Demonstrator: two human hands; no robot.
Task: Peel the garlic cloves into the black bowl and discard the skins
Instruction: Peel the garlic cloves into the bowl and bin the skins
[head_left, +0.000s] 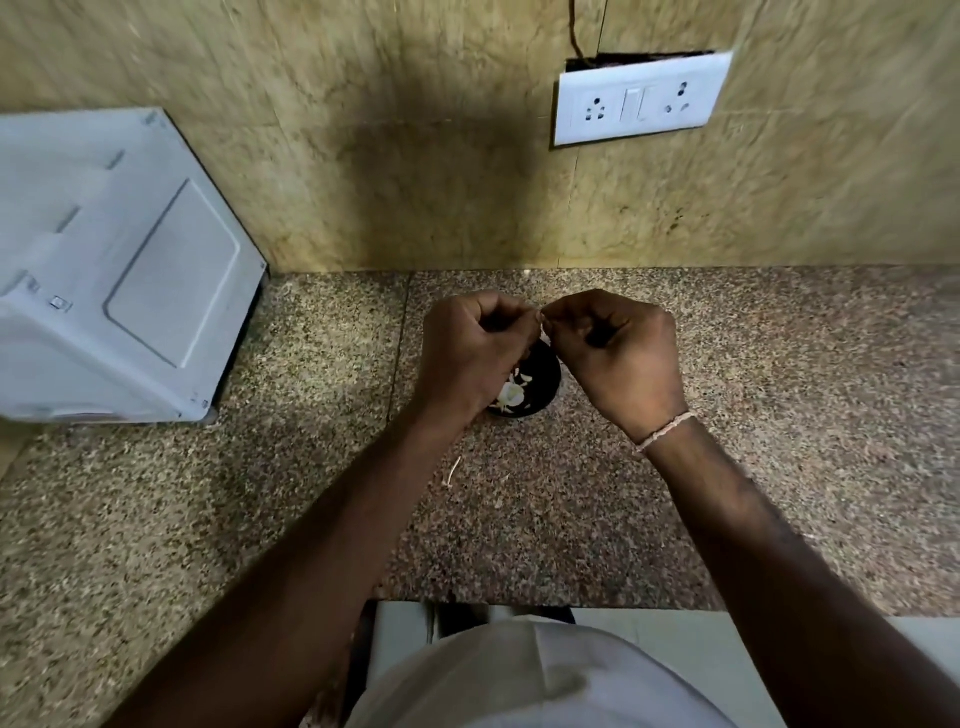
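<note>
Over a speckled stone counter (727, 493), a person's left hand (470, 353) and right hand (618, 353), fingers curled, pinch a small garlic clove (542, 323) above the black bowl (545, 382); pale peeled pieces (511, 392) already lie inside, suggesting peeling is under way, skins not yet discarded.

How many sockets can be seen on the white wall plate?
2: the left socket lies at the left end of the wall plate, the right socket at its right end, with the switches between them.
</note>
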